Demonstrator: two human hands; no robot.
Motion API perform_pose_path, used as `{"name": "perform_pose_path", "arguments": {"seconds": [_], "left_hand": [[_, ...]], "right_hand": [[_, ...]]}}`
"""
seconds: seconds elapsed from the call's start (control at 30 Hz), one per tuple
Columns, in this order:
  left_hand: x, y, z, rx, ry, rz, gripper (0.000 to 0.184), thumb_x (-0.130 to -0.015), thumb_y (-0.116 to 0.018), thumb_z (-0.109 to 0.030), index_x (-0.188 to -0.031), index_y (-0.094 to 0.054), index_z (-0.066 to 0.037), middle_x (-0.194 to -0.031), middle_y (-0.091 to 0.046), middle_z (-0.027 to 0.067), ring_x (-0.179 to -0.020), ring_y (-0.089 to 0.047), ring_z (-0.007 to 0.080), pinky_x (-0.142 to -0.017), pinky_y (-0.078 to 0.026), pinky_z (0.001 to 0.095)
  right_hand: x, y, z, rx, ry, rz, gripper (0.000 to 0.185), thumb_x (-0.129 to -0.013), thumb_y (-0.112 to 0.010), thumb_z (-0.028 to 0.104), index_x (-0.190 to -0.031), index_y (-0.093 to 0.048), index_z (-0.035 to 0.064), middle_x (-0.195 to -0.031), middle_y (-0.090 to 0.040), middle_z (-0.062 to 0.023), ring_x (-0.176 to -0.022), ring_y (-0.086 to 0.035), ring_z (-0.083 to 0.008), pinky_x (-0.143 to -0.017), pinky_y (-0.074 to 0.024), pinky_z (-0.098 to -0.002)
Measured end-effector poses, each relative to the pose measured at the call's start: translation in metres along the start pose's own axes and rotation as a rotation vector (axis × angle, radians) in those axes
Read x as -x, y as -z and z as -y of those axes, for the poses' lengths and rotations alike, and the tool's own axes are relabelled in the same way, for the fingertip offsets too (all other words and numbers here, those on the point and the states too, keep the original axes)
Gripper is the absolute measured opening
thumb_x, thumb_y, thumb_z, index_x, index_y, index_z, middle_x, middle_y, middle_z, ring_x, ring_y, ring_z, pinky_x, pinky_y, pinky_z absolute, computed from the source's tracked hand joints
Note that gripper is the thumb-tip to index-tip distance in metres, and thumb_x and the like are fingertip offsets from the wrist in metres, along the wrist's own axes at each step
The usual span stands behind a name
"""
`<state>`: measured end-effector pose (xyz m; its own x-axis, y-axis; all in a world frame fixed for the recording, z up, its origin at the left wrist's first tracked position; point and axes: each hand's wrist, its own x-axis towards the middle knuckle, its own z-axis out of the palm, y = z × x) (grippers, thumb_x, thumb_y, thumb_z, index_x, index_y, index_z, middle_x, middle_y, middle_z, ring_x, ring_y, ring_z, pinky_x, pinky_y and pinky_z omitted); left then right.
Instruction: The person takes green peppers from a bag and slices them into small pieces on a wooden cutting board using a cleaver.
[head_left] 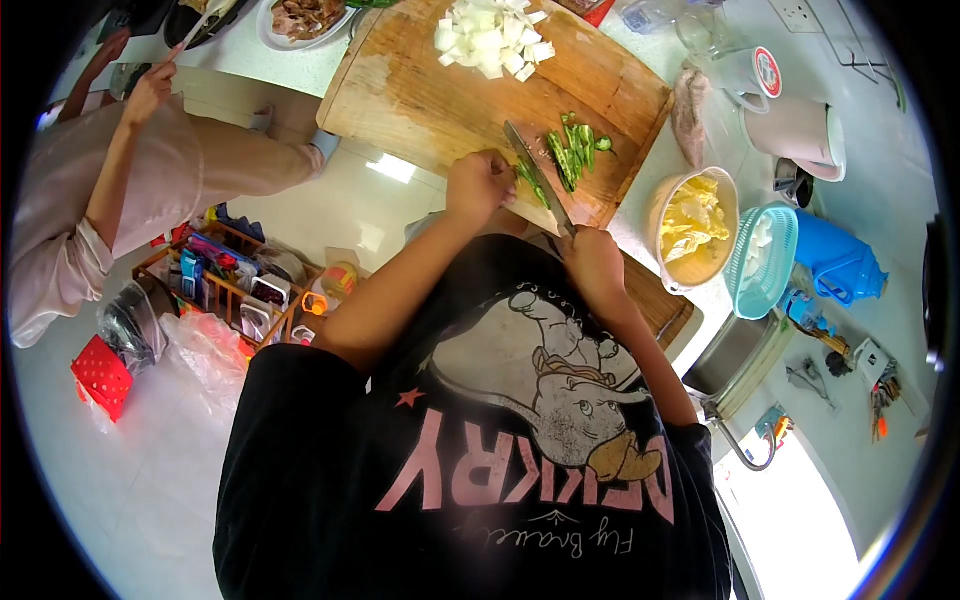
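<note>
My right hand (595, 265) is closed around the handle of a knife (538, 175), whose blade lies slantwise over the wooden cutting board (420, 100). Left of the blade, my left hand (482, 186) has its fingers curled against a strip of green pepper (532, 186) near the board's edge. Cut green pepper pieces (573, 152) lie just right of the blade. A pile of white chopped pieces (490, 38) sits at the board's far side. Part of my left fingertips is hidden.
Right of the board stand a bowl of yellow leaves (694, 225), a teal basket (760, 262), a blue jug (838, 262), a kettle (800, 135) and a sink (728, 358). A cloth (690, 115) lies beside the board. Another person (150, 170) holds a utensil over a pan at left.
</note>
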<state>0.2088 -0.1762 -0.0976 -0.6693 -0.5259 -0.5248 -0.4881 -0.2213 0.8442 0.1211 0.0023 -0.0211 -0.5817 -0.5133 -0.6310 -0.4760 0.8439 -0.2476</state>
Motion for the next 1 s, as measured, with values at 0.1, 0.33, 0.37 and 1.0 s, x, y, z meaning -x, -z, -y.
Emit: {"name": "perform_pose_path", "arguments": {"seconds": [0.1,0.33,0.37,1.0], "left_hand": [[-0.002,0.000,0.001,-0.018,0.016,0.005,0.014,-0.090,-0.054,0.004,-0.077,-0.060,0.003,-0.066,-0.067,0.0103,-0.056,-0.067,0.0154,-0.052,-0.055,0.0295],[0.000,0.002,-0.001,-0.037,0.010,0.010,0.013,-0.091,-0.056,0.001,-0.078,-0.060,0.004,-0.067,-0.067,0.0105,-0.056,-0.067,0.0153,-0.050,-0.054,0.0289],[0.001,0.001,-0.004,-0.027,0.014,0.006,0.013,-0.090,-0.057,0.000,-0.078,-0.061,0.004,-0.067,-0.067,0.0106,-0.056,-0.068,0.0152,-0.050,-0.054,0.0285],[-0.016,-0.023,-0.035,-0.219,-0.211,0.026,0.020,-0.093,-0.067,-0.017,-0.090,-0.068,0.002,-0.064,-0.065,0.0063,-0.047,-0.060,0.0132,-0.047,-0.048,0.0261]], "right_hand": [[-0.006,-0.007,0.006,0.023,-0.030,0.009,0.028,-0.091,-0.055,0.024,-0.087,-0.070,-0.0003,-0.085,-0.068,-0.0269,-0.080,-0.068,-0.0445,-0.073,-0.0544,-0.0528],[-0.024,-0.009,0.029,0.018,0.007,-0.023,0.026,-0.090,-0.055,0.022,-0.090,-0.071,0.0010,-0.089,-0.069,-0.0262,-0.085,-0.069,-0.0441,-0.077,-0.0546,-0.0517],[-0.026,-0.009,0.029,0.013,0.006,-0.032,0.027,-0.091,-0.054,0.022,-0.090,-0.071,0.0011,-0.089,-0.069,-0.0264,-0.085,-0.069,-0.0443,-0.077,-0.0546,-0.0517],[0.008,0.014,-0.039,-0.493,0.011,-0.404,0.031,-0.094,-0.064,0.021,-0.109,-0.065,-0.0063,-0.087,-0.066,-0.0271,-0.078,-0.062,-0.0418,-0.075,-0.0498,-0.0448]]}}
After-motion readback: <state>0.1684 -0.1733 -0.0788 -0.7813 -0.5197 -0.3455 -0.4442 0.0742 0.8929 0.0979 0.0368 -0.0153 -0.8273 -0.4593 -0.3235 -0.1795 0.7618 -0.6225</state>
